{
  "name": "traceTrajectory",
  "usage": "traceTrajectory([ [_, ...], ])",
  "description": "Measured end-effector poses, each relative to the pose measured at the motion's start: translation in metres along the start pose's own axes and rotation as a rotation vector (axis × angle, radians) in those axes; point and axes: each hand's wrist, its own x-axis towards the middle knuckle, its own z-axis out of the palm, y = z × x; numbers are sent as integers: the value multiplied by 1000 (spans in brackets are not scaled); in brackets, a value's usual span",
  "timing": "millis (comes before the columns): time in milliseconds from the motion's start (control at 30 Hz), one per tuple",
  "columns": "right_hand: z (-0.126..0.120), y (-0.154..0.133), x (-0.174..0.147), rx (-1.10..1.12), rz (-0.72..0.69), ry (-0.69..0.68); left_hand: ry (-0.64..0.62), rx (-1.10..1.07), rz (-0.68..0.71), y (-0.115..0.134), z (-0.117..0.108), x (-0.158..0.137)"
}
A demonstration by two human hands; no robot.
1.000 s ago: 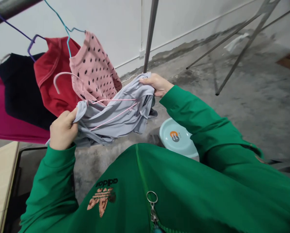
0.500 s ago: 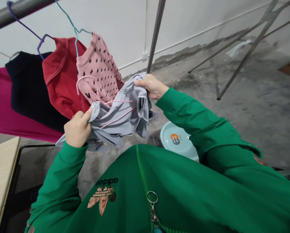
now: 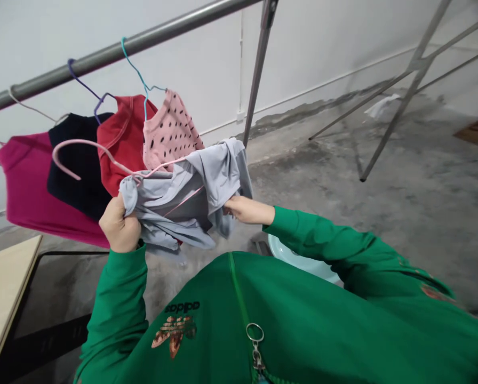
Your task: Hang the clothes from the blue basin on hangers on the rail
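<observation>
A light grey shirt (image 3: 223, 170) hangs bunched between my two hands, partly over a pink hanger (image 3: 82, 143). The hanger's hook points left, and one of its arms runs into the cloth on the right. My left hand (image 3: 121, 226) is closed on a gathered bit of the shirt at its left end, just below the hook. Lower on the right side, my right hand (image 3: 245, 209) grips the shirt's edge, its fingertips partly hidden by fabric. Behind the shirt hangs a pink dotted top (image 3: 169, 130) on a turquoise hanger (image 3: 137, 69).
A metal rail (image 3: 175, 29) carries a red garment (image 3: 121, 128), a black one (image 3: 74, 170) and a magenta one (image 3: 31, 186). A pale blue basin (image 3: 299, 261) stands on the floor by my right sleeve. A wooden board (image 3: 7, 288) lies at lower left; rack legs (image 3: 399, 101) stand right.
My right hand has moved down from the shirt's upper right to its lower side. The hanger's hook has swung out to the left, and more of the rail shows.
</observation>
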Motion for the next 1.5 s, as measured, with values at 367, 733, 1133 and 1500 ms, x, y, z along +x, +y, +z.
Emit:
traceTrajectory([
  [367, -84, -15, 7, -630, 88, 793, 120, 1, 220, -5, -11, 1],
  [733, -116, -24, 16, -570, 261, 408, -25, 78, 78, 2, -11, -6],
  [1133, -102, -31, 22, -395, 157, 309, -130, -40, 40, 18, 5, -5],
  [1500, -113, -23, 6, -670, 371, 434, -26, -546, -538, -17, -17, 22],
])
